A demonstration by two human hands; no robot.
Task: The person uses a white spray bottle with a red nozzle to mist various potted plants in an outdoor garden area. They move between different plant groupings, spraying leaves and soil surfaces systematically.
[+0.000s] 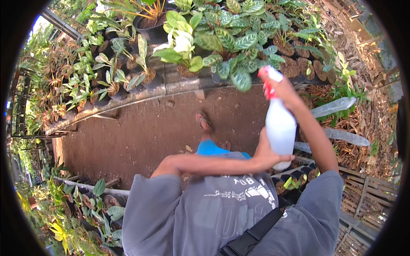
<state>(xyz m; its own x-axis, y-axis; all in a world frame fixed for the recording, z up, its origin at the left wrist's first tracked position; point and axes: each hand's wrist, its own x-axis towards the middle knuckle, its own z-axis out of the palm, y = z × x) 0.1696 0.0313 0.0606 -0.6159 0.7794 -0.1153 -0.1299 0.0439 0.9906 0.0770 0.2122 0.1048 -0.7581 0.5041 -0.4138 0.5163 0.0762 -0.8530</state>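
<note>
A white plastic spray bottle (280,124) with a red and white trigger head (270,76) is held at the right, over the edge of the dirt path. My right hand (283,89) grips the bottle at its neck and trigger head. Around the lower part of the bottle, my left hand (268,155) is closed, its arm crossing in front of my grey shirt. Just beyond the trigger head stand potted plants with pale-veined green leaves (245,41). Whether the trigger is squeezed cannot be told.
A long bench edge (137,100) ahead carries many plants in black pots and bags. Behind it at the left is a metal post. Another planted bench rim (93,188) lies at the lower left. Slatted racks (368,192) stand at the right. My sandalled foot (203,120) is on the dirt path.
</note>
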